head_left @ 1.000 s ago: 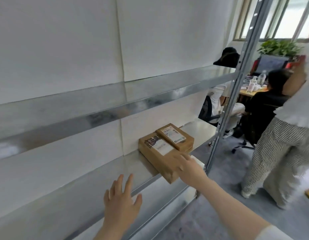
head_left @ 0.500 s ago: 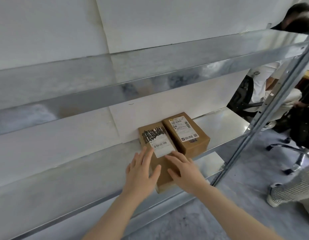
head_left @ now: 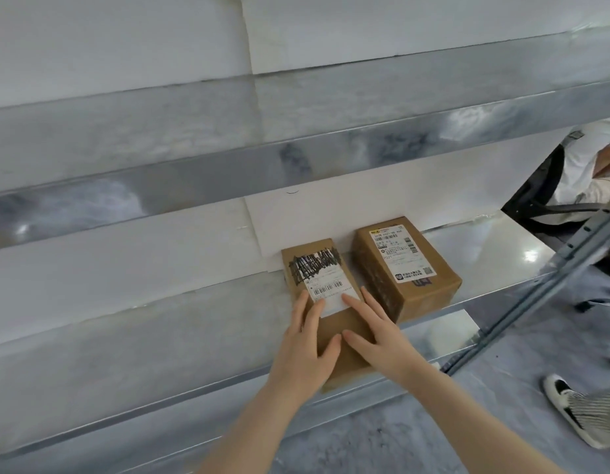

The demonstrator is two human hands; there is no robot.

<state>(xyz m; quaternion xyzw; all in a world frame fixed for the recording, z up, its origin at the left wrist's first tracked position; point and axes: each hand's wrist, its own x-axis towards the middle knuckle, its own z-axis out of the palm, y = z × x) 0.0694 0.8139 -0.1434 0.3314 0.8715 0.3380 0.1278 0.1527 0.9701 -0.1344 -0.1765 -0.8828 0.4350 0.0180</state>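
Two brown cardboard parcels lie side by side on a metal shelf. The flatter left parcel has a white label scribbled over in black and reaches the shelf's front edge. My left hand lies flat on its near left part, fingers straight. My right hand lies flat on its near right part, fingers spread toward the label. The taller right parcel carries a printed white label and sits untouched just right of my right hand.
A second metal shelf runs above, close over the parcels. A slanted metal upright bounds the shelf on the right. Beyond it a seated person and a standing person's shoe occupy the grey floor.
My left hand came up from the shelf edge onto the left parcel beside my right hand. Both hands have slid farther onto its top, and the view has moved closer.
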